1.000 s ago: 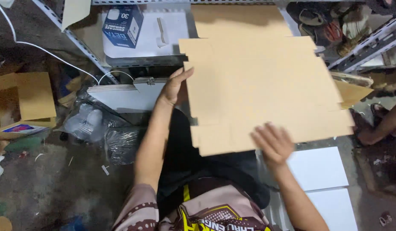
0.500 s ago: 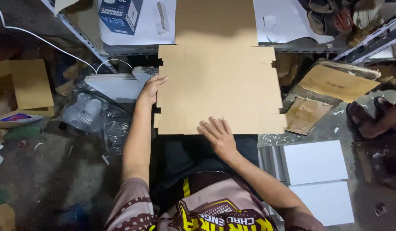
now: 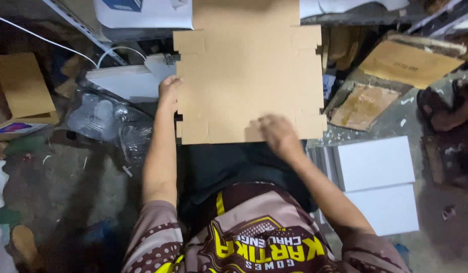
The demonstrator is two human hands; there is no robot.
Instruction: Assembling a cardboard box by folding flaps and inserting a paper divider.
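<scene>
Both hands lay open and flat on the big brown flat cardboard sheet (image 3: 246, 76) over the lap, left hand (image 3: 169, 91) at its side edge, right hand (image 3: 275, 132) near its front edge, best pressing evenly so it stayed straight.

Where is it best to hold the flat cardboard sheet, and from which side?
Probably by its two side edges. The cardboard sheet lies flat and wide, so a grip from left and right steadies it. The left hand is already at the left edge; the right hand rests on top.
</scene>
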